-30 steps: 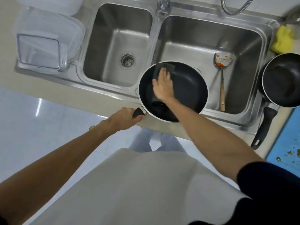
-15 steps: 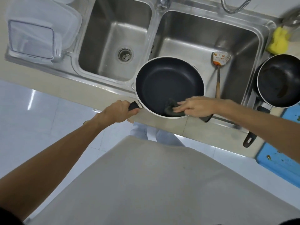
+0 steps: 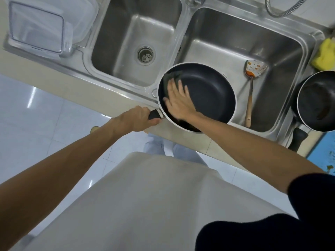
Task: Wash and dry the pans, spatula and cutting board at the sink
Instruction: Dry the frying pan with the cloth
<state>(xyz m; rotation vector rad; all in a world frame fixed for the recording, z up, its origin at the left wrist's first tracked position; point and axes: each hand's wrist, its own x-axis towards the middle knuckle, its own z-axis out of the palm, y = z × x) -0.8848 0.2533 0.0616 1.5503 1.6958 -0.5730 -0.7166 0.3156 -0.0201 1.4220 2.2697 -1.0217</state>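
The left hand (image 3: 135,119) is clamped around the black handle of the large frying pan (image 3: 208,91), holding it over the near edge of the right sink basin (image 3: 282,51). The right hand (image 3: 178,101) lies flat, fingers spread, pressing a dark cloth (image 3: 171,77) against the pan's inner left wall. The soiled spatula (image 3: 251,91) rests in that basin — a second pan (image 3: 319,102) sits right of the sink, beside a blue cutting board (image 3: 326,153).
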